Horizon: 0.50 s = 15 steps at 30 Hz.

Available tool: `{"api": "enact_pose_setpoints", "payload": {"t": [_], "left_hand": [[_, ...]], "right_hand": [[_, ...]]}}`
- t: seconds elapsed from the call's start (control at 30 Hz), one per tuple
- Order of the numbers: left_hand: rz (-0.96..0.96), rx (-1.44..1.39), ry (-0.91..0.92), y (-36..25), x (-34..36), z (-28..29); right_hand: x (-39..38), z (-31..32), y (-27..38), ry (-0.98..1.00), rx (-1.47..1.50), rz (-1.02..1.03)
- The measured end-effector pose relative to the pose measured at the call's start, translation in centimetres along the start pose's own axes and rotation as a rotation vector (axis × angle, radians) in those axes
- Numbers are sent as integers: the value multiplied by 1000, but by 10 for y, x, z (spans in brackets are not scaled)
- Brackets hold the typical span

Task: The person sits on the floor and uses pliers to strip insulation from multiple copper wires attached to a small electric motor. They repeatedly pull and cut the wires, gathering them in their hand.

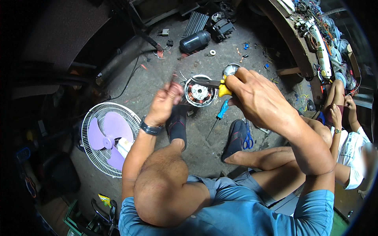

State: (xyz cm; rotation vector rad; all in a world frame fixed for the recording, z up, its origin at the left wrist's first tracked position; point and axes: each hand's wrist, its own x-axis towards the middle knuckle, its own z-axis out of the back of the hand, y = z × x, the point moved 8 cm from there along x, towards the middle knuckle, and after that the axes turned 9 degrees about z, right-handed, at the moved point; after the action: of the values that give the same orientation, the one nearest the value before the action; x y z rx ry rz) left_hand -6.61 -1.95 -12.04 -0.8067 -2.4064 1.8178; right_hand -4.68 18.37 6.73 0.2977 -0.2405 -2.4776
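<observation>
My right hand (pixel 258 92) is closed around a yellow-handled tool (pixel 225 87) with a long, flat metal blade pointing left. That blade crosses over the upper part of a round white motor housing (pixel 201 104) on the floor, where copper windings and a center hole show. Left of the motor, my left hand (pixel 164 100) is raised and blurred, its thumb and fingers pinched together. Something thin and reddish seems to stick up from them, too smeared to name. Just beyond my right fingers lies a round silver cap (pixel 231 69), partly hidden.
A blue-handled screwdriver (pixel 223 110) and blue scissors (pixel 248 141) lie near my right foot. At left is a fan with purple blades (pixel 114 126). A black cylinder (pixel 195 42) and motor parts lie ahead. Another person (pixel 350 153) sits at right, below a cluttered bench (pixel 293 43).
</observation>
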Motion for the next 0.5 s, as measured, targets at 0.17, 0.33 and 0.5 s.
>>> {"api": "enact_pose_setpoints", "payload": {"t": [0.17,0.33,0.5], "left_hand": [[-134,-222,-210,-32,-17,51],[-118,-289,-303,-33,-38,76],[-92,-252,-269,-15,-36,69]], "right_hand": [[-11,-101,-1,230,-166,-24],[1,-144,0,301,-167,-80],[12,-150,4,259,-210,-53]]}}
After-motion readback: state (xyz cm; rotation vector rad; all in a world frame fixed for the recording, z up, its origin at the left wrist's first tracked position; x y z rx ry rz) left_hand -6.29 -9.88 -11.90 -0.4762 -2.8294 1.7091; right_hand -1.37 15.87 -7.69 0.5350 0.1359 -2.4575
